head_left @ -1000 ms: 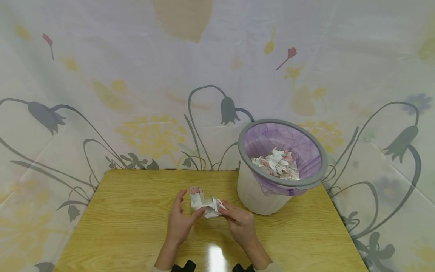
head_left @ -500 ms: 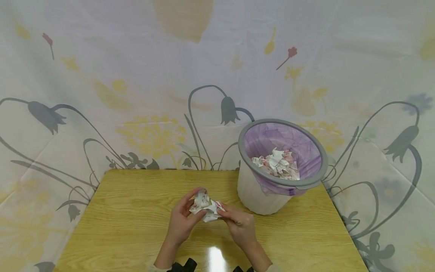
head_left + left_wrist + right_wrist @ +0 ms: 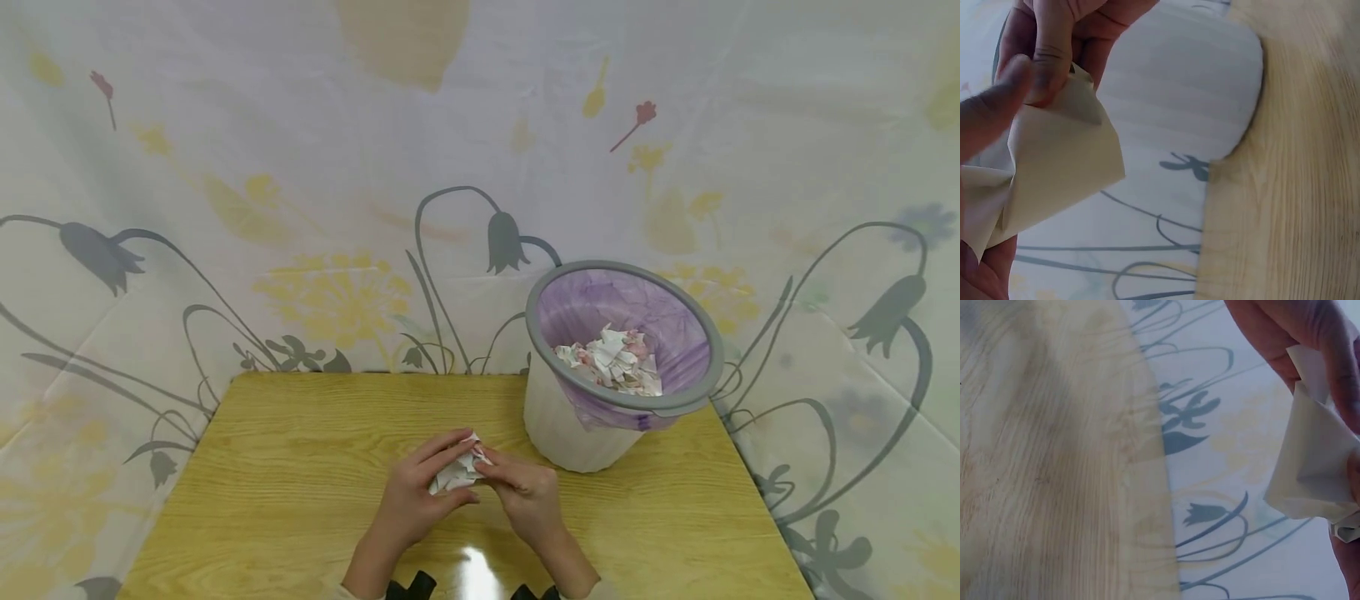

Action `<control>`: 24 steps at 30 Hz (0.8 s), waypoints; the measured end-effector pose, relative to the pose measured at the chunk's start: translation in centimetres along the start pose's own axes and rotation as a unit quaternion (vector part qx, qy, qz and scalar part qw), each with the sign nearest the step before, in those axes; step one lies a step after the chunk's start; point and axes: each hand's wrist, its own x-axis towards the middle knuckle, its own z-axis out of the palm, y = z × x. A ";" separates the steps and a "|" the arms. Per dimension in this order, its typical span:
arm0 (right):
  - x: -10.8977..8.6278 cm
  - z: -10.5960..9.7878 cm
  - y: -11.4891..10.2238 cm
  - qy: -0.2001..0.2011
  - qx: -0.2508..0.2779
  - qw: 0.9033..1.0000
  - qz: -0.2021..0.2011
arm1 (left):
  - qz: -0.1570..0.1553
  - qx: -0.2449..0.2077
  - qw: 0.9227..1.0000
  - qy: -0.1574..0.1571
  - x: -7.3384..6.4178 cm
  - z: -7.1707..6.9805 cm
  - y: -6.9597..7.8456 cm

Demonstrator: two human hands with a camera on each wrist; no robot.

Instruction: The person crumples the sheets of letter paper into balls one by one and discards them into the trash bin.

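Observation:
A crumpled piece of white paper (image 3: 454,475) with pink print is held between both hands above the wooden table. My left hand (image 3: 415,492) has its fingers bent over the paper's far side and its thumb along the near side. The right hand (image 3: 528,496) pinches the paper's right end between thumb and fingers. In the left wrist view a plain, creased face of the paper (image 3: 1063,162) shows, with fingers of both hands on it. The right wrist view shows the folded paper (image 3: 1319,459) too. Fingers hide part of it.
A white bin (image 3: 570,425) with a grey rim stands at the table's back right, close to the right hand. Its purple liner (image 3: 592,300) holds several torn paper scraps (image 3: 615,358). The wooden table (image 3: 300,467) ends at a flower-printed cloth (image 3: 300,167).
The left fingers have come over the paper and moved right, closer to the right hand. The paper is folded into a smaller bundle. The right hand has hardly moved.

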 end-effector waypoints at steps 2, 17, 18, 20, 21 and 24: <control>0.1 -0.1 0.0 -0.001 0.013 1.000 0.001 | 0.012 0.031 0.999 -0.008 0.3 0.1 0.2; -0.5 -0.2 0.1 0.013 0.000 0.998 0.055 | 0.100 0.055 0.993 0.034 0.8 0.8 -0.7; -0.5 -0.2 0.0 0.007 -0.002 0.998 0.059 | 0.101 0.055 0.993 0.038 0.8 0.8 -0.7; -0.3 -0.3 -0.2 -0.013 -0.008 0.997 0.072 | 0.098 0.053 0.993 0.047 0.6 0.9 -0.9; -0.1 -0.4 -0.3 -0.028 -0.008 0.997 0.076 | 0.094 0.047 0.993 0.050 0.6 1.0 -1.0; 0.5 -0.8 -0.4 -0.087 0.017 0.992 0.088 | 0.068 0.001 0.996 0.056 0.2 0.9 -1.3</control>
